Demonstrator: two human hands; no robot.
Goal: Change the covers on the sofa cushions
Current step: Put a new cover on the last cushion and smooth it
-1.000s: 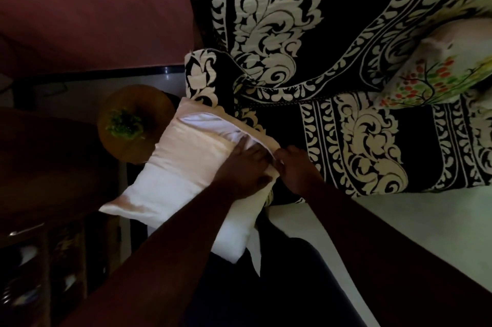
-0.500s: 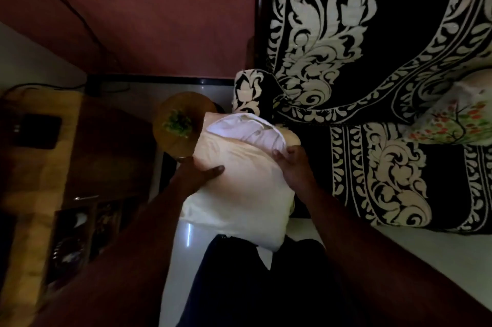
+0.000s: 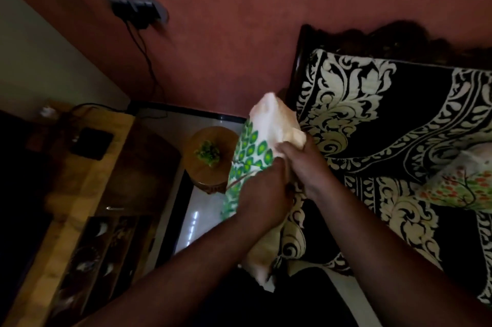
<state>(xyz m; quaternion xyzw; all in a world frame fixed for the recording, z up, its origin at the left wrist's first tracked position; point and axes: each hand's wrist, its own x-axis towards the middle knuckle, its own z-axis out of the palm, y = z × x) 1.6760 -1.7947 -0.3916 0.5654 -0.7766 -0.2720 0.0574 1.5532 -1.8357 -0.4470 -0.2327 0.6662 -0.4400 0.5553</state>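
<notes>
I hold a cream cushion upright in front of the sofa's left armrest. Its cover shows a white face printed with green leaves on the left side. My left hand grips the cushion low down, over the green print. My right hand clutches the cream fabric near the upper right corner. The two hands touch. The cushion's lower end hangs below my left forearm. A second cushion with a tree print of red and green dots lies on the sofa at the right.
The sofa wears a black throw with cream scrolls. A round wooden side table with a small green plant stands left of the cushion. A wooden cabinet fills the left side. Cables hang from a wall socket.
The cushion has been lifted and turned, so its green printed side now shows. My left hand shifted from the cushion's left edge to beside my right hand. The camera tilted up.
</notes>
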